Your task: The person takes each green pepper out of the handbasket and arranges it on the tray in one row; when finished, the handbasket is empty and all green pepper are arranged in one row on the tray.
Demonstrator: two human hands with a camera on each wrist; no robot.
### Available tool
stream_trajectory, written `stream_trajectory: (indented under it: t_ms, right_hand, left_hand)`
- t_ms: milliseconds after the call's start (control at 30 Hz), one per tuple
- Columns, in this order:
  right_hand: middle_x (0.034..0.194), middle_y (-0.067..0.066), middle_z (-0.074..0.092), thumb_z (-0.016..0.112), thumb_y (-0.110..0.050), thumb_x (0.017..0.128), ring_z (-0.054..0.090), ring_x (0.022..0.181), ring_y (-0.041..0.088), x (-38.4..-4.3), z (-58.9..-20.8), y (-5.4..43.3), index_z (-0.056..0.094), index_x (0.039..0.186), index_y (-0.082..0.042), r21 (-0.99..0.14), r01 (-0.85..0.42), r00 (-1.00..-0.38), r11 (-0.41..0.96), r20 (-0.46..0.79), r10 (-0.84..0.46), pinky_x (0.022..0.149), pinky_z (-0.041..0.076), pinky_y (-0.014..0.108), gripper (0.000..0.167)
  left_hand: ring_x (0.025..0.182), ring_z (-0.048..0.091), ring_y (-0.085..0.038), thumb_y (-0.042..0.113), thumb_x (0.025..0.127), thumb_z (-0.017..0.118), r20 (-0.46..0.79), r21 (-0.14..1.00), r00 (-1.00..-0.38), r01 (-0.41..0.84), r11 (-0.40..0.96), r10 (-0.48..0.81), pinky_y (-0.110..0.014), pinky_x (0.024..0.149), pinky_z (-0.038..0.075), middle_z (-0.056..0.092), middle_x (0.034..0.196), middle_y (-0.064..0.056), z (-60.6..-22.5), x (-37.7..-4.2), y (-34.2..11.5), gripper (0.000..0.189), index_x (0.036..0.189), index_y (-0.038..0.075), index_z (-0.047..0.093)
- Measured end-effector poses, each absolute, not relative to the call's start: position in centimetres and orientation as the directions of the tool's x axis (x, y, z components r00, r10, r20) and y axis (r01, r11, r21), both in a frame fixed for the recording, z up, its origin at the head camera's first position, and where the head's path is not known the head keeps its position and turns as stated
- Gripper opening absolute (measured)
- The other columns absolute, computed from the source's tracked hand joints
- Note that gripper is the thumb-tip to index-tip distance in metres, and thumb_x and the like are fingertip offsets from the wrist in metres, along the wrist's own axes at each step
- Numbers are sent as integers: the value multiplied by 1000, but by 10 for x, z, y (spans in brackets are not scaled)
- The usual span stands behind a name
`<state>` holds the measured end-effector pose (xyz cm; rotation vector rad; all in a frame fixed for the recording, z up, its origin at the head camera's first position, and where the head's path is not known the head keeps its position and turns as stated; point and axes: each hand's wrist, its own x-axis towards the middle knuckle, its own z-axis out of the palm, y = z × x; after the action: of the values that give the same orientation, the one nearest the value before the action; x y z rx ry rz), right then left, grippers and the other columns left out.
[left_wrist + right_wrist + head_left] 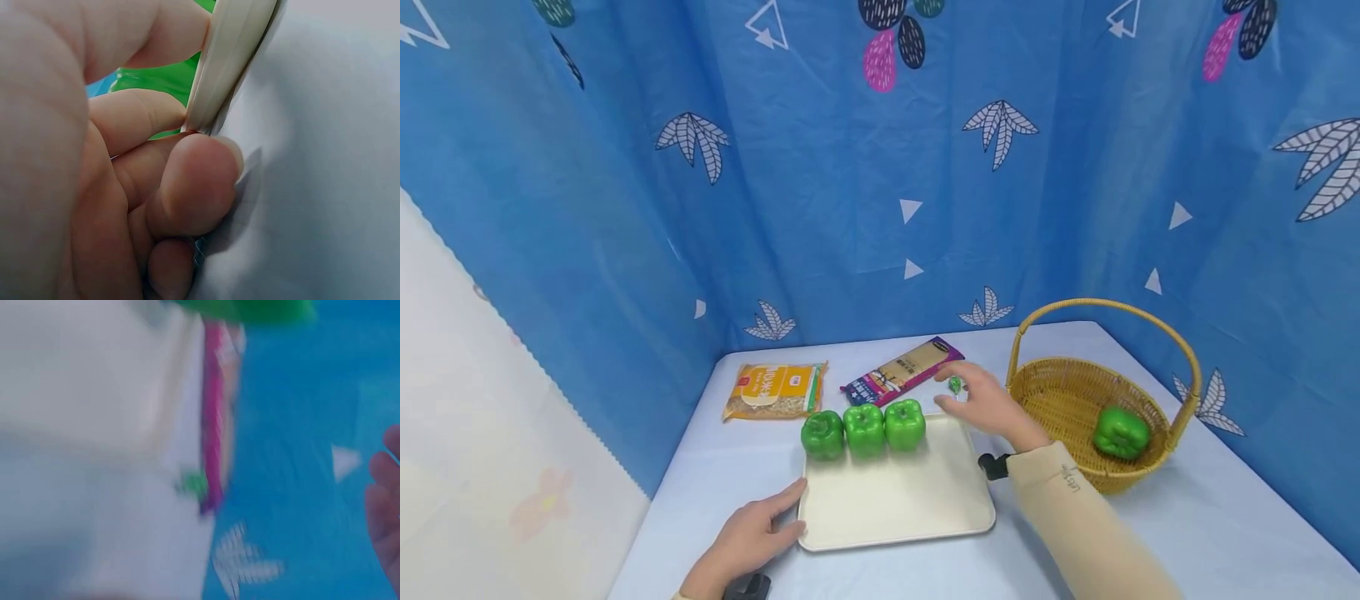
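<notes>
My left hand (747, 537) rests at the left edge of a cream rectangular tray (898, 500). In the left wrist view, its fingertips touch the tray's outer rim (232, 56). Along the tray's back edge sit three green bell peppers (864, 430) in a row. My right hand (988, 407) hovers over the tray's back right corner, fingers loosely bent and holding nothing. A small green item (955, 385) shows between its thumb and fingers; the blurred right wrist view puts it by the tray corner.
To the right stands a wicker basket (1052, 408) with a tall handle and one green bell pepper (1122, 433) inside. Behind the tray lie an orange bag of grain (775, 392) and a purple-ended flat packet (910, 371). A blue patterned curtain (850, 208) hangs behind the table.
</notes>
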<state>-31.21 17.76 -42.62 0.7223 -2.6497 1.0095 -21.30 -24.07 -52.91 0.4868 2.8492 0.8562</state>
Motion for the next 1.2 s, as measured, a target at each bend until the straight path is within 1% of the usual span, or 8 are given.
stream_trajectory:
  t_ms: [233,333,500,567,733,867,1033,1200]
  right_hand:
    - [139,17,60,61,-26,104,59,117,38,-300,-403,274,66,124,-10,-565,-356,-911,744,387,-142,89,53,55,26]
    - [135,20,60,55,-30,107,60,110,39,-297,-407,307,64,126,-7,-583,-274,-925,765,377,-44,82,52,54,32]
    - [127,25,61,50,-29,107,59,105,41,-298,-428,343,65,124,-2,-592,-176,-922,787,380,79,77,51,54,35]
    - [120,26,63,50,-25,105,59,95,40,-300,-439,353,66,121,0,-570,-123,-921,812,370,120,75,49,55,33]
    - [91,20,64,52,-20,99,55,76,35,-300,-460,368,69,104,0,-473,20,-919,881,338,203,71,40,66,27]
    - [84,15,63,51,-24,99,58,78,37,-299,-461,371,66,97,-5,-429,93,-935,899,273,227,75,36,78,25]
    - [75,11,53,53,-28,99,51,74,31,-298,-463,370,56,81,-10,-387,153,-973,909,102,207,73,31,67,26]
    - [69,7,47,56,-29,97,48,70,28,-295,-465,369,50,74,-13,-349,179,-978,920,43,206,73,32,65,29]
  left_hand:
    - [84,60,2,55,92,70,-34,541,-943,262,799,332,-41,96,57,57,152,4,-527,-212,-242,71,152,22,53]
    - [92,60,4,56,92,71,-28,525,-944,266,808,329,-43,99,57,57,151,4,-526,-211,-244,71,152,22,53]
    - [71,55,3,55,93,70,-30,539,-943,263,800,331,-42,98,57,56,152,3,-527,-213,-245,70,153,21,53]
    - [56,46,-3,54,94,69,-39,556,-941,258,790,335,-37,92,58,55,153,1,-528,-214,-244,70,153,21,51]
    - [51,42,-7,54,94,69,-46,573,-937,259,778,346,-27,79,53,56,153,-2,-529,-214,-242,71,154,21,51]
    - [52,46,-5,54,94,69,-43,573,-939,257,778,342,-27,75,53,56,152,-2,-530,-215,-241,71,154,20,51]
    - [58,46,-1,55,94,69,-39,558,-940,262,787,340,-30,84,56,56,153,0,-529,-214,-241,71,153,21,51]
    - [51,42,-6,52,94,70,-37,565,-936,268,781,349,-25,73,49,55,153,-1,-528,-214,-240,70,153,20,52]
